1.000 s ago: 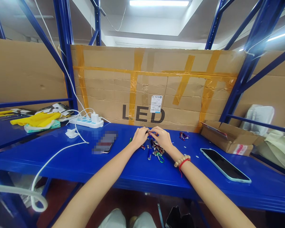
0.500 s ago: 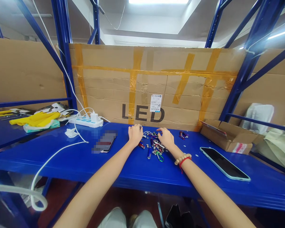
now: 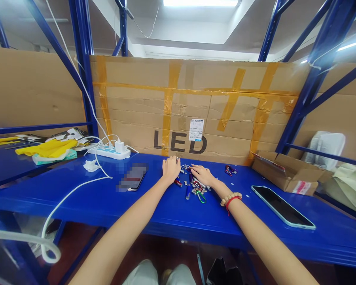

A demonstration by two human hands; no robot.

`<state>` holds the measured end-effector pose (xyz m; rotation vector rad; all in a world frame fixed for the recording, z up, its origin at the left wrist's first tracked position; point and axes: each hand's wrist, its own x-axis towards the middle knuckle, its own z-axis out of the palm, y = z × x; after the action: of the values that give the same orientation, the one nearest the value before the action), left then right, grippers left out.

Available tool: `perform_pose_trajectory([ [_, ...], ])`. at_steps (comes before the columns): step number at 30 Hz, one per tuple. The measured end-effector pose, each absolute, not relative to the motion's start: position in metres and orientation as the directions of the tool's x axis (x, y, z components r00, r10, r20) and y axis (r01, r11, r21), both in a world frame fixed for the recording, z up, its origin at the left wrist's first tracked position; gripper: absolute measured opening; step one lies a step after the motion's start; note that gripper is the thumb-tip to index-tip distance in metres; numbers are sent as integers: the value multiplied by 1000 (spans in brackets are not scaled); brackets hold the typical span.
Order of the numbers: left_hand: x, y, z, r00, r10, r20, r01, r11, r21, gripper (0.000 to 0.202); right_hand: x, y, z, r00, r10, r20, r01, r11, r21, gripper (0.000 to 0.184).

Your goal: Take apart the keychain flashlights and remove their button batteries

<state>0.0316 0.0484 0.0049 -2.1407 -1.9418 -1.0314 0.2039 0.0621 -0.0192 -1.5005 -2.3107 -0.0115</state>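
A pile of small keychain flashlights and carabiners lies on the blue shelf in front of me. My left hand rests knuckles up at the pile's left edge, fingers curled down, with a small dark piece showing at its fingertips. My right hand lies over the pile's far side, fingers stretched out to the left and touching the pieces. A beaded bracelet and a red cord circle my right wrist. A green carabiner, a blue flashlight and a red one lie loose at the near side.
A phone lies on the right, another phone on the left beside a white cable and power strip. An open cardboard box stands at the right. A taped cardboard sheet marked LED closes the back. Two red-blue pieces lie apart.
A second ago both hands pinched one small piece together above the pile. They have parted: my left hand went left and down, my right hand now lies stretched over the pile.
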Motion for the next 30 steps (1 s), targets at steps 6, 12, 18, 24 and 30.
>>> perform_pose_trajectory([
  [6,32,46,6,-21,849,529,891,-224,394,31,201,57,-14,-351,877,329,882,428,-199,39],
  [12,33,46,6,-13,848,530,896,-226,383,29,201,51,-6,-351,839,415,884,444,-149,27],
  [18,33,46,7,-3,850,527,895,-232,380,29,201,45,-2,-282,874,396,923,360,-136,28],
  [24,33,46,6,7,850,527,893,-243,379,30,205,49,-5,-271,887,373,921,352,-168,26],
  [30,35,48,5,32,846,532,893,-263,366,30,206,50,-5,-278,879,387,896,382,-224,24],
])
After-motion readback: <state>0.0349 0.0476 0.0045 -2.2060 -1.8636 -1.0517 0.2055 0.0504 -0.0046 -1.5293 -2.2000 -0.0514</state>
